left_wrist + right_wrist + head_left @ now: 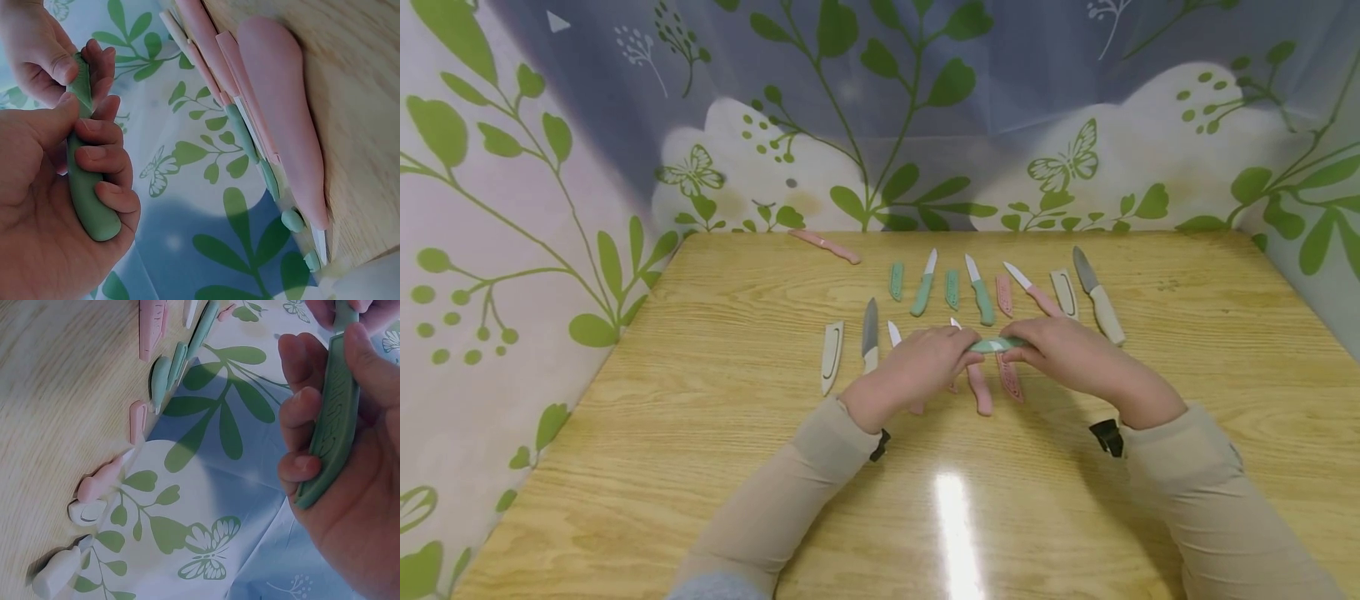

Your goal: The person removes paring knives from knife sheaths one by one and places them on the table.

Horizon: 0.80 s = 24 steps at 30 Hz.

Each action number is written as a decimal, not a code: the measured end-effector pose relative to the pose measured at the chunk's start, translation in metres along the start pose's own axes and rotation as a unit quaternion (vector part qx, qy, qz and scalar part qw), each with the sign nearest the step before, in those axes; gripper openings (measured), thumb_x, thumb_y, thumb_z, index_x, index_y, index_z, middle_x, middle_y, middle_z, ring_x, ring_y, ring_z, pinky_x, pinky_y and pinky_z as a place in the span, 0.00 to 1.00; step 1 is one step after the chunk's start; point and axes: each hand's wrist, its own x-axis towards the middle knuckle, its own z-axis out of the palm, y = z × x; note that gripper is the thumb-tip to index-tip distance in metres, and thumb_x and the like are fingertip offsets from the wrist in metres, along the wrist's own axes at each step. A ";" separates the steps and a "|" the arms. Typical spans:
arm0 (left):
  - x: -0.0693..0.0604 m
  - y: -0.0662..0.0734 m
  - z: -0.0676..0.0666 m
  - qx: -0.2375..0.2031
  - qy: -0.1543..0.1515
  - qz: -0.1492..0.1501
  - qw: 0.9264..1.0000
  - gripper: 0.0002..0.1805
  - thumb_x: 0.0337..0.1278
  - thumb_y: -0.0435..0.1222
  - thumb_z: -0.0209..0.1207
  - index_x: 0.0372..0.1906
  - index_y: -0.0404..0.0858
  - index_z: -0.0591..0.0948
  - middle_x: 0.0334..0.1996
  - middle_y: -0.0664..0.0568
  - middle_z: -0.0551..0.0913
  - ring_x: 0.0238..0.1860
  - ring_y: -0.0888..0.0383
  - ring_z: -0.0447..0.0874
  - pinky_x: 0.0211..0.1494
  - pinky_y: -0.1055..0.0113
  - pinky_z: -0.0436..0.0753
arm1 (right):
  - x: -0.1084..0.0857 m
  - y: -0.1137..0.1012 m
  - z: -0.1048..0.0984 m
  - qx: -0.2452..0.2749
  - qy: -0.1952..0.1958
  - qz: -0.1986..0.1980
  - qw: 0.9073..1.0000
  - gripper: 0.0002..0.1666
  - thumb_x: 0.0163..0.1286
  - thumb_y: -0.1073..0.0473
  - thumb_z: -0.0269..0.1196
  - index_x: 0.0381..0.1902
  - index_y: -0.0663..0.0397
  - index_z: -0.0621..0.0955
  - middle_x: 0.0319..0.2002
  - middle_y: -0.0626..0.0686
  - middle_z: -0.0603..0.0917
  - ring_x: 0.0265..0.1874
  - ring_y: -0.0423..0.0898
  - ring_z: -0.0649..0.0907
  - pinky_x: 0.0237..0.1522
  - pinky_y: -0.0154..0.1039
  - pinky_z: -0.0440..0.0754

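Observation:
Above the front row of knives, my left hand and right hand meet at a small green knife. Curled fingers of the left hand grip its green handle. A green sheath with raised lettering lies in the right hand, held between the thumb and bent fingers. Sheath and handle are in line, with a pale bit between them in the head view; most of the blade is hidden. Just below the hands lie a pink-handled knife and a pink sheath. Another white-bladed knife is partly covered by the left hand.
Behind stand rows of green knives, green sheaths and a pink knife. Beige-handled knives and beige sheaths flank them. A pink knife lies at the back edge, by the patterned cloth.

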 end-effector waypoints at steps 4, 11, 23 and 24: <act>0.000 0.000 0.000 -0.001 0.000 -0.003 1.000 0.20 0.75 0.48 0.40 0.57 0.44 0.75 0.43 0.56 0.82 0.42 0.61 0.80 0.46 0.68 0.78 | 0.001 -0.001 -0.002 -0.003 -0.004 0.007 1.000 0.13 0.65 0.63 0.64 0.47 0.61 0.83 0.44 0.56 0.87 0.57 0.60 0.78 0.70 0.60 0.58; 0.001 -0.001 0.001 -0.002 -0.002 -0.002 1.000 0.19 0.75 0.48 0.40 0.56 0.44 0.75 0.43 0.56 0.81 0.42 0.61 0.79 0.47 0.68 0.78 | 0.001 -0.001 -0.002 -0.001 -0.007 0.005 1.000 0.12 0.66 0.63 0.63 0.47 0.62 0.83 0.44 0.56 0.87 0.52 0.57 0.83 0.71 0.59 0.55; 0.000 0.000 -0.001 -0.005 -0.008 -0.001 1.000 0.20 0.75 0.48 0.40 0.58 0.44 0.75 0.44 0.56 0.82 0.42 0.61 0.79 0.48 0.68 0.78 | -0.001 0.001 -0.002 0.005 -0.006 -0.006 1.000 0.12 0.66 0.63 0.63 0.46 0.61 0.83 0.43 0.55 0.87 0.46 0.53 0.86 0.73 0.57 0.51; 0.000 0.000 -0.001 -0.004 -0.008 0.000 1.000 0.20 0.75 0.47 0.40 0.58 0.43 0.74 0.44 0.55 0.81 0.42 0.61 0.80 0.48 0.68 0.78 | -0.001 0.001 -0.002 0.006 -0.005 -0.007 1.000 0.12 0.66 0.63 0.63 0.46 0.61 0.83 0.43 0.55 0.87 0.46 0.53 0.86 0.73 0.57 0.51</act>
